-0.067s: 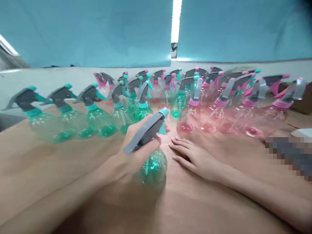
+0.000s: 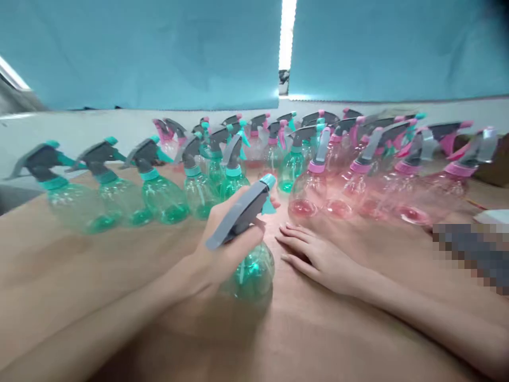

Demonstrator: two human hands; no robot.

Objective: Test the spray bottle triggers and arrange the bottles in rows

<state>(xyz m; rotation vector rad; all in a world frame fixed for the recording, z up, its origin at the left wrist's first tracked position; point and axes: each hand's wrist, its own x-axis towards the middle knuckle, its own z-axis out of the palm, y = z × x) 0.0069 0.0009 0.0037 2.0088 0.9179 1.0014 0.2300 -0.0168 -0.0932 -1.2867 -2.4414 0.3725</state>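
My left hand (image 2: 222, 239) is wrapped round the neck of a green spray bottle (image 2: 256, 270), under its grey head with a teal nozzle. The bottle is tilted a little, and part of its body is hidden by the hand. Flat on the brown tabletop (image 2: 318, 339), to the right of that bottle, lies my right hand (image 2: 318, 257), fingers stretched out and holding nothing. Its fingertips point toward the held bottle without touching it. Just beyond them stands a pink spray bottle (image 2: 306, 191).
Several green spray bottles (image 2: 163, 196) stand in a row at the left. Pink ones (image 2: 405, 196) line the right, with mixed colours behind. A blurred dark patch (image 2: 473, 254) and a white object (image 2: 495, 217) are at the right edge. Blue sheeting (image 2: 159, 53) hangs behind.
My left hand and the green spray bottle have shifted slightly to the right and away from me. My right hand has stayed still.
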